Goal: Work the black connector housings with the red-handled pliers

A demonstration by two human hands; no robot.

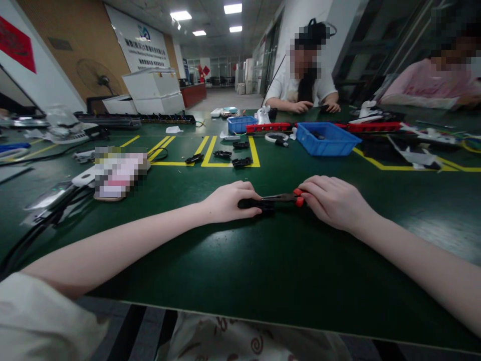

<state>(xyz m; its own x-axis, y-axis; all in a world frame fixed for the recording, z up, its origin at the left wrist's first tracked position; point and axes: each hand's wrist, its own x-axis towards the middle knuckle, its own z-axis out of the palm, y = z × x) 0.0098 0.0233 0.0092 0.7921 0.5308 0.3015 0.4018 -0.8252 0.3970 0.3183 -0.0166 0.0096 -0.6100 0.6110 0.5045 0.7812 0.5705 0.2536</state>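
Note:
My left hand (pixel 235 201) is closed around a small black part (pixel 250 203), resting low over the green table (pixel 225 250). Red-handled needle-nose pliers (pixel 283 197) are gripped by my right hand (pixel 334 203), its fingers wrapped round the handles. The jaws point left and reach the black part near my left thumb and fingertips; whether they bite on it is too small to tell. Beyond my hands, several similar black parts (pixel 241 162) lie in and beside a yellow-taped outline.
A phone (pixel 122 175) and cables lie to the left. Blue bins (pixel 326 140) (pixel 240 124) and red strips (pixel 268 128) stand farther back. Two people sit across the table, one in white (pixel 280 90), one in pink (pixel 424 82). The table's near edge (pixel 188 312) is close to my body.

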